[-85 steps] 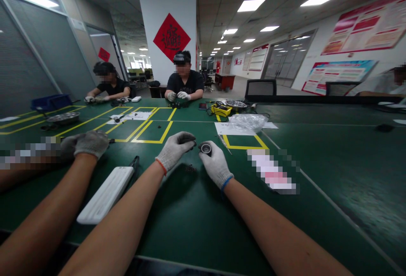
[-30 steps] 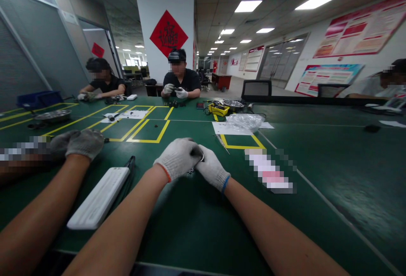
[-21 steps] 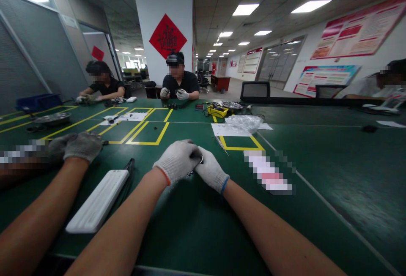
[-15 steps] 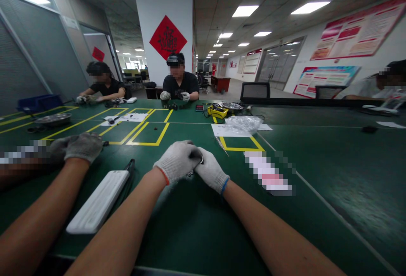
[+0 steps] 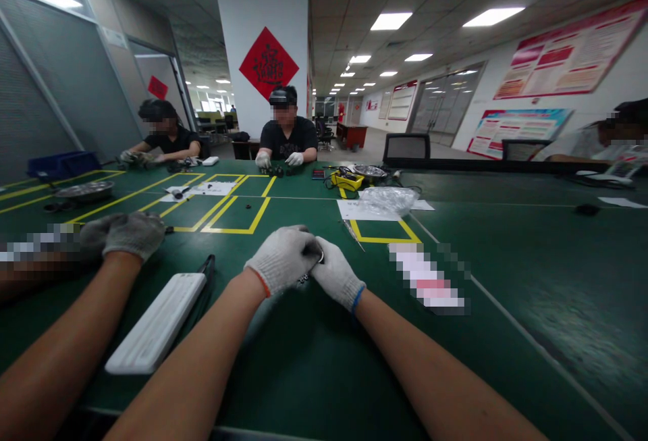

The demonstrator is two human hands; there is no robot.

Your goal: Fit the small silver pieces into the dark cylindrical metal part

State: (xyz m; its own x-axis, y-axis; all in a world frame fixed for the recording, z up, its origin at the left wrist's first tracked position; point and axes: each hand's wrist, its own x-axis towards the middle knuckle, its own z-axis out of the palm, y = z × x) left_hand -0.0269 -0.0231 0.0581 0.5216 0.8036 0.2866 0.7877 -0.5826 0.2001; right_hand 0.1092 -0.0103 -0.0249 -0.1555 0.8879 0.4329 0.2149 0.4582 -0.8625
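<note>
My left hand [image 5: 283, 260], in a white knit glove with an orange cuff edge, is closed and meets my right hand above the green table. My right hand [image 5: 338, 275], gloved in white with a blue cuff edge, is closed too. Pinched between their fingertips is a small dark part with a shiny curved rim [image 5: 320, 258]. Fingers cover most of it, so its kind is not visible. Just below my left fingers, a few tiny shiny metal pieces [image 5: 303, 279] show; I cannot tell whether they lie on the table or hang from the hand.
Left of my arm lie a white power bank-like slab [image 5: 156, 325] and a dark cable [image 5: 206, 275]. A co-worker's gloved hands [image 5: 136, 235] work beside it. Ahead are tweezers [image 5: 353, 233], a clear plastic bag [image 5: 389, 200], and a yellow tray [image 5: 347, 178]. Another co-worker [image 5: 287, 132] sits opposite.
My hands stay almost in place around the small part. The co-worker opposite has lowered both gloved hands toward the dark parts on the table.
</note>
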